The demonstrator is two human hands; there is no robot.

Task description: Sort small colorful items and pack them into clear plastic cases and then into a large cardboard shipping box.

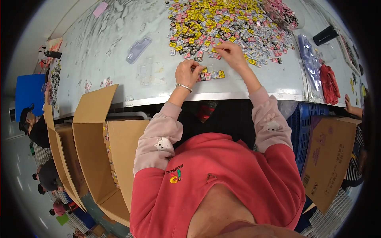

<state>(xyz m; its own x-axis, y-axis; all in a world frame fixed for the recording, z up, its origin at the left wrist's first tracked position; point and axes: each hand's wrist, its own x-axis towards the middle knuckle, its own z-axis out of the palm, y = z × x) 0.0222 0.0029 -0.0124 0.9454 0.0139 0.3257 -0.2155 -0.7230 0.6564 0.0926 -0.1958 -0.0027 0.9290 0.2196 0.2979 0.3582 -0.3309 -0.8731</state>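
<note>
A large heap of small printed pieces (222,23), in yellow, pink, black and white, covers the far middle of the table. At its near edge my right hand (233,57) has thumb and forefinger pinched at a small yellow piece. My left hand (187,74), a bangle on its wrist, is closed above the left end of a short row of the same pieces (214,75). A yellow piece (204,70) lies by its fingertips; what those fingers hold is hidden. The row seems to lie in a clear plastic tray, hard to make out against the table.
Clear plastic trays (138,50) lie to the left, and stacked ones (309,61) to the right beside a red cloth glove (329,84). A black cylinder (325,35) stands far right. Open cardboard boxes (95,131) flank me. Other people are at work on both sides.
</note>
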